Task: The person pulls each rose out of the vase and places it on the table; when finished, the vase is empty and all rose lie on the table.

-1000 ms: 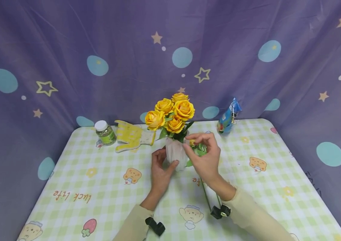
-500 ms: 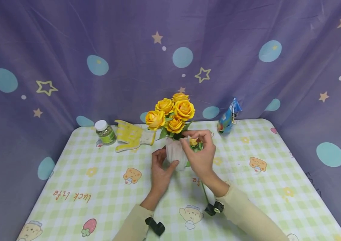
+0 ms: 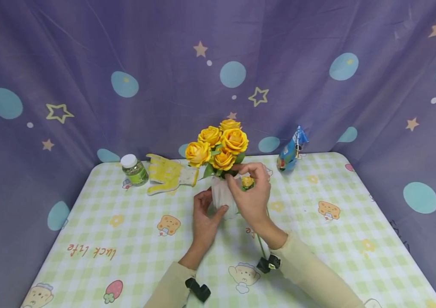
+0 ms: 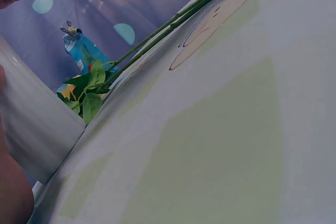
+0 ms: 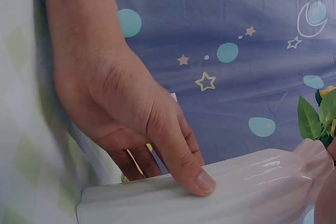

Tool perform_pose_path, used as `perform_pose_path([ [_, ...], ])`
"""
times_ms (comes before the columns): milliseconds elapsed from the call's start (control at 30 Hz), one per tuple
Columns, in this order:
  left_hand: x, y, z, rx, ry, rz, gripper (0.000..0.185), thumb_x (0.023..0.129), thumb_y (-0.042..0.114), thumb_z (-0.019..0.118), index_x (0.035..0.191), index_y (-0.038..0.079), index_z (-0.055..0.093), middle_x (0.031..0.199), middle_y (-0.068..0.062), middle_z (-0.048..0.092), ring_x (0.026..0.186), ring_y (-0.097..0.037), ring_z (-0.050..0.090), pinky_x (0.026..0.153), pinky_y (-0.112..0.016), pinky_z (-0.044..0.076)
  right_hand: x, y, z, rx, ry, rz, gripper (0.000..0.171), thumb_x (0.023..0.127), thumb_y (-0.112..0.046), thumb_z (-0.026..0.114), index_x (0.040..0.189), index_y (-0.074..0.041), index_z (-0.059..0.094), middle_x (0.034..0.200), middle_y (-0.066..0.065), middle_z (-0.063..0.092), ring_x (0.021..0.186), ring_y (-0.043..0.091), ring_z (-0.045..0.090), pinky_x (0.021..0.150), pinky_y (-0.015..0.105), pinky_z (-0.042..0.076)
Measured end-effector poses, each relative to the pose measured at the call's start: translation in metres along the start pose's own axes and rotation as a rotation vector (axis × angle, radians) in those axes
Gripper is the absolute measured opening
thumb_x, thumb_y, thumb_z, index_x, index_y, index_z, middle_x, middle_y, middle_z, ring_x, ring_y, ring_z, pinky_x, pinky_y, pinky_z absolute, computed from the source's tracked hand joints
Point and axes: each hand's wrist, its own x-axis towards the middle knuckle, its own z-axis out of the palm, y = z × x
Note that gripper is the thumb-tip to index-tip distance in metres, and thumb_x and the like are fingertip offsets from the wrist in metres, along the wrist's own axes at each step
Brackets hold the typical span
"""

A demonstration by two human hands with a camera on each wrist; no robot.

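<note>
A glossy white ribbed vase stands upright and holds several yellow artificial roses with green leaves. My left hand grips the vase from the left, its thumb lying on the near side, as the right wrist view also shows. At the vase's mouth, my right hand has thumb and index finger curled at the stems and leaves of a rose; the fingertips' exact contact is partly hidden. Behind the right hand, a loose yellow rose lies on the table, and the left wrist view shows green stems there.
At the back left are a lidded glass jar and a yellow-and-white work glove. A blue clipped packet stands at the back right. The table wears a checked cloth, with a purple curtain behind.
My right hand has shifted left and closer to the stems at the vase's mouth, and a leaf there has moved inward. The left hand and vase have stayed nearly still.
</note>
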Motion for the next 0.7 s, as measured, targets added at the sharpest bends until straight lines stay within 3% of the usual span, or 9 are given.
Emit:
perform_pose_path([
  [200, 0.0, -0.001, 0.0, -0.007, -0.001, 0.002, 0.062, 0.086, 0.008, 0.082, 0.135, 0.007, 0.044, 0.143, -0.003, 0.056, 0.134, -0.02, 0.052, 0.118, -0.046, 0.033, 0.001, 0.0, 0.003, 0.016, 0.005, 0.03, 0.027, 0.08, 0.015, 0.073, 0.089, 0.007, 0.049, 0.093, 0.023, 0.071, 0.101, 0.036, 0.061, 0.089, 0.032, 0.044],
  [433, 0.001, -0.002, 0.0, -0.007, 0.002, 0.008, 0.06, 0.086, 0.005, 0.081, 0.134, 0.006, 0.045, 0.142, -0.005, 0.057, 0.133, -0.022, 0.053, 0.118, -0.048, 0.033, 0.005, 0.001, 0.004, 0.023, -0.016, 0.075, 0.025, 0.08, 0.014, 0.073, 0.089, 0.009, 0.05, 0.091, 0.02, 0.066, 0.089, 0.026, 0.064, 0.087, 0.037, 0.044],
  [700, 0.001, -0.003, 0.0, 0.007, 0.001, 0.008, 0.06, 0.087, 0.006, 0.081, 0.134, 0.008, 0.045, 0.141, -0.004, 0.058, 0.133, -0.021, 0.053, 0.118, -0.045, 0.034, -0.001, 0.033, 0.005, 0.057, -0.006, 0.077, 0.028, 0.077, 0.01, 0.076, 0.091, 0.003, 0.052, 0.091, 0.013, 0.068, 0.087, 0.021, 0.065, 0.086, 0.036, 0.046],
])
